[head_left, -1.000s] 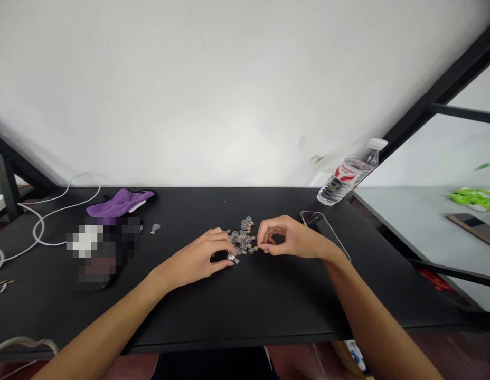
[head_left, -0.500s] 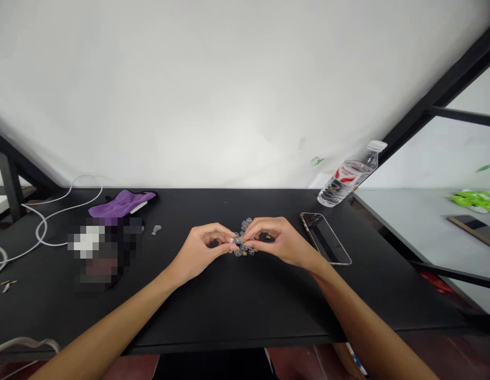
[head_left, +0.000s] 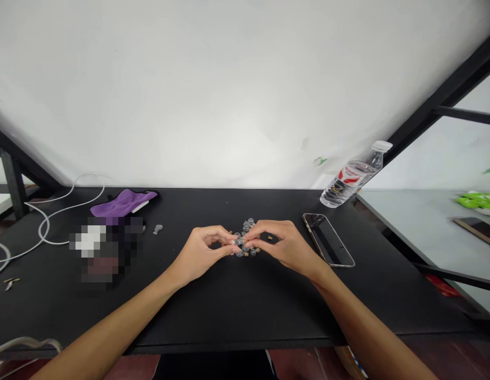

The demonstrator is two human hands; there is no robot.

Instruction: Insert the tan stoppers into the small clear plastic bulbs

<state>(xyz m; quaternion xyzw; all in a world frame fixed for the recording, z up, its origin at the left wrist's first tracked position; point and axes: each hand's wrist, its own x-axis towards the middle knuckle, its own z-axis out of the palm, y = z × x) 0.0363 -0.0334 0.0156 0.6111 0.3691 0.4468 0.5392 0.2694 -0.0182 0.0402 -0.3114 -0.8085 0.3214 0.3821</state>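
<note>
Thumb and fingers of my left hand [head_left: 205, 252] pinch a small clear glass bottle [head_left: 240, 241] from its left side. My right hand [head_left: 282, 244] pinches at the bottle's right end, where a bit of tan cork shows between the fingertips. Behind and below the fingertips lies a cluster of small clear bottles [head_left: 251, 252], several with tan corks, partly hidden by my hands. One loose cork [head_left: 270, 238] rests on the black table under the arch of my right hand. A single small clear bottle [head_left: 158, 229] lies apart, left of my left hand.
A phone [head_left: 328, 239] lies right of my right hand, with a water bottle [head_left: 350, 177] behind it. On the left of the black table [head_left: 229, 316] are a purple cloth [head_left: 123, 203], blurred items and a white cable [head_left: 43, 216]. A white wall stands behind.
The view has shifted slightly. My right hand has moved a little right, and its fingertips have slid slightly along the bottle's end. Both hands keep their pinch.
</note>
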